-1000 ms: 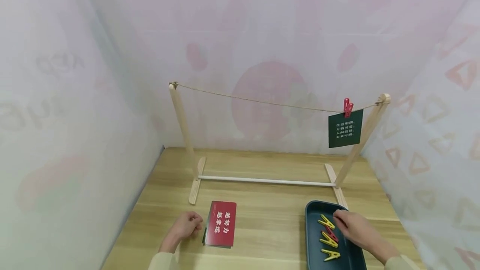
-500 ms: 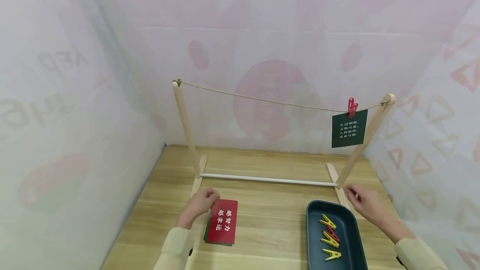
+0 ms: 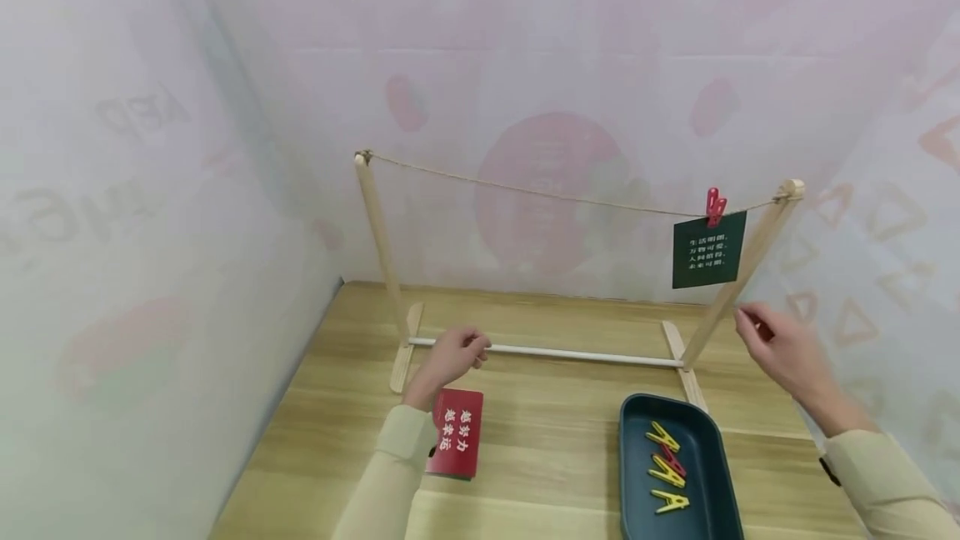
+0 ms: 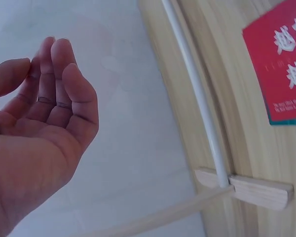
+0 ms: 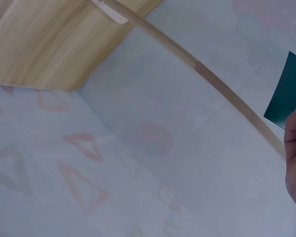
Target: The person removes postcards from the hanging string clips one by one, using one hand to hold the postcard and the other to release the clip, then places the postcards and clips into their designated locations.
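Note:
In the head view my left hand (image 3: pixel 450 357) hovers in front of the stand's white crossbar (image 3: pixel 585 354), fingers loosely bent. The left wrist view shows that hand (image 4: pixel 54 108) holding nothing. Below its wrist lies a small stack of cards (image 3: pixel 461 436), a red one with white characters on top. Raised beside the right post (image 3: pixel 738 282), my right hand (image 3: pixel 780 348) has loosely curled fingers and no visible object in them. A dark green card (image 3: pixel 707 261) hangs close by from a string (image 3: pixel 525 190), held by a red clothespin (image 3: pixel 716 207).
A dark blue tray (image 3: pixel 708 482) at the front right holds yellow clothespins (image 3: pixel 670 502) and a red one (image 3: pixel 674 462). The wooden stand's left post (image 3: pixel 381 240) rises behind the left hand. Printed cloth walls surround the wooden table (image 3: pixel 540 457).
Both hands have risen and moved forward: the left from beside the cards to the crossbar, the right from over the tray to beside the right post. The view has shifted slightly.

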Demonstrator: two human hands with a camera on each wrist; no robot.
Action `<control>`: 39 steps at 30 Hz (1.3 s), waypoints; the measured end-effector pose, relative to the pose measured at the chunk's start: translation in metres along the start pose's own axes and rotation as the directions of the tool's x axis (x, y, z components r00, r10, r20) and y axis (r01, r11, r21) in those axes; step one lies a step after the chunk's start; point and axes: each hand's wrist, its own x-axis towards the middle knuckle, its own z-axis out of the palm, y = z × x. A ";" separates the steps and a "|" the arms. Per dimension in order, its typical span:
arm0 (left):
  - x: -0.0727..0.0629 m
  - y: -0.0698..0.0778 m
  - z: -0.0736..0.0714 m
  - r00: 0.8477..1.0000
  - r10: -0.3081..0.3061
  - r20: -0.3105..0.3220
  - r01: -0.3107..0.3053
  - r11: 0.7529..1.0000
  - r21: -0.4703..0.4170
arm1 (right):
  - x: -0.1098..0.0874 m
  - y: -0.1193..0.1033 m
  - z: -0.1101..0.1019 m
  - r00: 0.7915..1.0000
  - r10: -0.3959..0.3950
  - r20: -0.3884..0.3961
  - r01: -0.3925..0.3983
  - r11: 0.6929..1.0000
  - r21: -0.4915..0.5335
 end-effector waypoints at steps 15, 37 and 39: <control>0.023 0.042 0.035 0.997 0.056 0.043 -0.054 0.997 -0.060 | 0.097 -0.008 -0.029 0.987 0.128 -0.094 -0.132 0.990 -0.040; 0.046 0.107 0.077 0.985 0.138 0.104 -0.130 0.988 -0.081 | 0.146 -0.018 -0.037 0.908 0.345 0.239 -0.358 0.934 0.011; 0.048 0.110 0.079 0.981 0.161 0.112 -0.153 0.985 -0.076 | 0.150 -0.017 -0.039 0.883 0.357 0.306 -0.379 0.925 0.015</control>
